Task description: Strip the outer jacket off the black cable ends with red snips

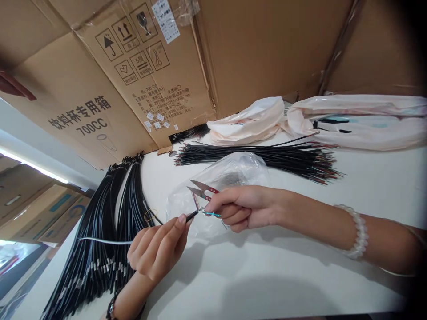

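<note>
Bundled black cables (78,242) lie beside a worker's left hand (159,250), which pinches one black cable (191,216) whose end splays into thin coloured wires (195,202). The right hand (242,206) grips snips (204,186), blades apart, before a clear plastic bag (178,195). Beyond, another cable bundle (240,154) crosses the white table (283,275) near cardboard cartons (267,49).
</note>
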Action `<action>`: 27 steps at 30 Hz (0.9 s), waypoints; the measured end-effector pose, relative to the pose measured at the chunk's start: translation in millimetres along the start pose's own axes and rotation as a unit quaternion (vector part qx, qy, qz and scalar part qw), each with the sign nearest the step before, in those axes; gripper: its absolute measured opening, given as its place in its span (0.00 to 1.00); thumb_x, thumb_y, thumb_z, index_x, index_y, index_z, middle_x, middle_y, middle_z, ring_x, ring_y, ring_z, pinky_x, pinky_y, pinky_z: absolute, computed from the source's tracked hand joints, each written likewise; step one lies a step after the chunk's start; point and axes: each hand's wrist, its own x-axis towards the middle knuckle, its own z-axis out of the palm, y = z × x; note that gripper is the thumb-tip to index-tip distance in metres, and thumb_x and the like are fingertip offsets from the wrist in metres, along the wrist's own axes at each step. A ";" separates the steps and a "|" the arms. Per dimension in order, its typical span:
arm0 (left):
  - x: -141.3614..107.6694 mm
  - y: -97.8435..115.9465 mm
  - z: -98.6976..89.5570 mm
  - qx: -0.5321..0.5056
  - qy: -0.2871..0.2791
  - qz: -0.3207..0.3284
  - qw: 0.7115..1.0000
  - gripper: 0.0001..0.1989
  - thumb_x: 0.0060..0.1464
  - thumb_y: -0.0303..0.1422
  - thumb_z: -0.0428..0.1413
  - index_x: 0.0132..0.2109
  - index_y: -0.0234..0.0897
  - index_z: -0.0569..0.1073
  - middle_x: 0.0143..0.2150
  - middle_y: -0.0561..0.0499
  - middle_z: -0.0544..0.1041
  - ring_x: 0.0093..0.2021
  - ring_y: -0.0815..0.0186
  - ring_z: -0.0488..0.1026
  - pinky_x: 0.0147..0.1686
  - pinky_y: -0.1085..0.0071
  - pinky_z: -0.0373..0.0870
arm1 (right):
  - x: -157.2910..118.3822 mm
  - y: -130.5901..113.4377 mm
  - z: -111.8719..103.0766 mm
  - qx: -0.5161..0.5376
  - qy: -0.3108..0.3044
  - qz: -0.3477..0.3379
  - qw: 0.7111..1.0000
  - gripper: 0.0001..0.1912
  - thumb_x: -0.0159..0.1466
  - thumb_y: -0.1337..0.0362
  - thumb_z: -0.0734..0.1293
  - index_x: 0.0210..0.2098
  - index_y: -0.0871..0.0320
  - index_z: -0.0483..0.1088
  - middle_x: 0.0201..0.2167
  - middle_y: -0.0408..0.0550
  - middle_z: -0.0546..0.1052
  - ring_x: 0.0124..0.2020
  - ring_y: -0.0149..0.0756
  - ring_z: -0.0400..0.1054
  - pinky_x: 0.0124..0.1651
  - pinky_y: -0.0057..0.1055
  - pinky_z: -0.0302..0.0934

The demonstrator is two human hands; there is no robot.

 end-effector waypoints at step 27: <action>7.2 6.5 3.2 -0.040 0.037 -0.133 0.990 0.09 0.44 0.23 0.68 0.34 0.30 0.76 0.24 0.54 0.79 0.20 0.74 0.71 0.23 0.75 0.66 | -20.9 -161.3 -161.5 -0.638 0.655 0.044 0.403 0.19 0.66 0.57 0.66 0.53 0.61 0.68 0.52 0.54 0.71 0.50 0.42 0.69 0.51 0.44 0.67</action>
